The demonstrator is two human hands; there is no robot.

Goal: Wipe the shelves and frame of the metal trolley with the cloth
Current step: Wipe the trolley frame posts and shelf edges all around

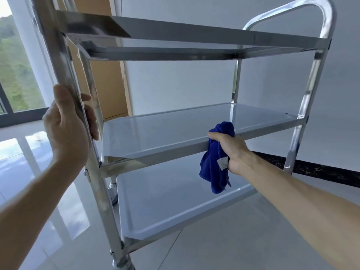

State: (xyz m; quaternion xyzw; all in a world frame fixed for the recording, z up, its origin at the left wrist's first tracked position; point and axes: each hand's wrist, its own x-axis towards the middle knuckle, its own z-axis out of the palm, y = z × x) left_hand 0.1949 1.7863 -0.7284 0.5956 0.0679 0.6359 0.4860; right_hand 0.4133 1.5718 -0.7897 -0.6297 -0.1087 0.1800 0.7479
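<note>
The metal trolley (303, 106) fills the view, with a top shelf (194, 32), a middle shelf (165, 131) and a bottom shelf (171, 203). My left hand (68, 129) grips the near left upright post (64, 75) just above the middle shelf. My right hand (231, 151) holds a bunched blue cloth (214, 168) against the front rim of the middle shelf. Part of the cloth lies over the rim and the rest hangs below it. A white label shows on the cloth by my palm.
A glossy tiled floor (224, 240) surrounds the trolley. A wheel (122, 265) shows at the near left foot. A white wall stands behind, with a dark skirting strip (321, 172) at right. A large window (17, 75) is at left, and a tan panel (109, 78) behind the trolley.
</note>
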